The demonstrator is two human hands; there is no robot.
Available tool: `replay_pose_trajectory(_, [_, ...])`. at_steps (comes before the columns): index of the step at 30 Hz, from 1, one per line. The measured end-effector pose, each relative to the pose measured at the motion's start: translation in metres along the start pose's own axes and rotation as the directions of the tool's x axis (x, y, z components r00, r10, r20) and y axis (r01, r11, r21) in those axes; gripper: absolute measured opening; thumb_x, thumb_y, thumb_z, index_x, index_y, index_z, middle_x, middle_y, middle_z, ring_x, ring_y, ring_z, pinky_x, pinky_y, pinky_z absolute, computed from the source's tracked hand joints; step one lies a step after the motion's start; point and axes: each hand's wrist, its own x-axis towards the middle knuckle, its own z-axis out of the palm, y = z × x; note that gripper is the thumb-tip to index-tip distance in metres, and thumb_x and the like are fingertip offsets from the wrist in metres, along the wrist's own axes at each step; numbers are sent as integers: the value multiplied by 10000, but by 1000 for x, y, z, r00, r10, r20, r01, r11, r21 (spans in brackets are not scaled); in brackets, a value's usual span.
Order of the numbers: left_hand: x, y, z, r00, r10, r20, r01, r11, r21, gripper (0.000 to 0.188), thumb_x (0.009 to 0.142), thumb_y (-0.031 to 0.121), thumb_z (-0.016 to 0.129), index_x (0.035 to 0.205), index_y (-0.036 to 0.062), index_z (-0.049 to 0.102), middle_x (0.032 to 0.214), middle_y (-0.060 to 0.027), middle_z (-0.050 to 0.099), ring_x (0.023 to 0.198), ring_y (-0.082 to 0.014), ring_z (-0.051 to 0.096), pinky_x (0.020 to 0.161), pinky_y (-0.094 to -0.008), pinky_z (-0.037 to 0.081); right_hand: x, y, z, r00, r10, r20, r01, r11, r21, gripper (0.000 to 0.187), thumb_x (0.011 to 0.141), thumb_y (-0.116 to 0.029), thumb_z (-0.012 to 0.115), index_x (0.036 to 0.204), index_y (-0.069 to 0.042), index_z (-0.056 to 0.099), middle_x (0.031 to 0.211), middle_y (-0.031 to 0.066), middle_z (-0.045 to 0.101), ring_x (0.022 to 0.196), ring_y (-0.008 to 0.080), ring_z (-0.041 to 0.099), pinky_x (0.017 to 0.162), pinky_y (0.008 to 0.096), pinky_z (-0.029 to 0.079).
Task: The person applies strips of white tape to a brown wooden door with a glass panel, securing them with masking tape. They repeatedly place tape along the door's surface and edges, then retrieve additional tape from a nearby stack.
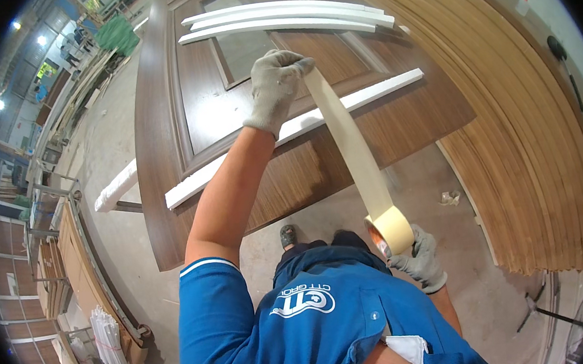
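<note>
Gloved in grey, my left hand [275, 86] is closed on the free end of a strip of masking tape [344, 132], raised over a brown wooden door panel [286, 195]. The cream strip runs taut down to the tape roll [396, 231], which my right hand [422, 259], also gloved, holds low beside my body. Beneath the strip, a white foam strip [380, 91] lies across the near part of the door. Several more white strips [291, 15] lie together farther up, over the door's recessed panels. The fingers of my right hand are partly hidden behind the roll.
A tall stack of brown boards [509, 128] stands close on the right. A white-wrapped support bar [117, 186] sticks out under the door's left side. Racks with panels [69, 250] line the left, and crumpled scrap [449, 198] lies on the floor. People [71, 52] stand far off.
</note>
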Motion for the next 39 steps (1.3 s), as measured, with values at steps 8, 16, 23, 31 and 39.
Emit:
replay_pose_trajectory(8, [51, -64, -4, 974, -227, -17, 226, 959, 171, 181, 857, 183, 790, 989, 60, 785, 951, -77, 738, 894, -181, 680, 866, -343, 534, -11, 25, 34, 991, 41, -130, -72, 968, -241, 417, 773, -348, 887, 945, -14, 707, 874, 88, 695, 870, 196, 641, 781, 353, 495])
replay_pose_trajectory(16, [38, -98, 7, 990, 135, 40, -116, 621, 776, 194, 814, 357, 806, 974, 247, 812, 1285, -49, 619, 1115, -312, 649, 963, -433, 534, 29, 68, 49, 992, 129, -8, -126, 979, 161, 634, 867, -265, 817, 1349, 14, 513, 1080, 89, 654, 887, 158, 646, 765, 301, 537])
replay_pose_trajectory(23, [45, -75, -7, 994, -30, -107, 100, 667, 738, 685, 776, 243, 857, 1347, 209, 480, 1300, -125, 553, 1127, -380, 639, 938, -435, 552, 42, 75, 51, 982, 174, 78, -189, 949, 254, 757, 929, -203, 741, 1530, 11, 334, 1247, 123, 576, 928, 147, 640, 776, 279, 550])
replay_pose_trajectory(31, [39, -87, -20, 809, 319, 495, -578, 586, 568, 312, 912, 76, 637, 1214, 130, 691, 1157, -98, 724, 1079, -294, 668, 957, -396, 534, 59, 104, 54, 992, 122, 38, -116, 984, -135, 598, 951, -287, 715, 1387, 38, 466, 1187, 134, 636, 973, 191, 636, 859, 329, 522])
replay_pose_trajectory(39, [18, -74, -19, 857, 194, 477, -515, 325, 793, 300, 962, 290, 619, 1219, 139, 653, 1307, -104, 638, 1193, -376, 594, 972, -452, 494, 86, 91, 49, 974, 228, -13, -226, 970, 90, 308, 979, -283, 683, 935, 21, 695, 786, 20, 671, 741, 103, 556, 641, 312, 460])
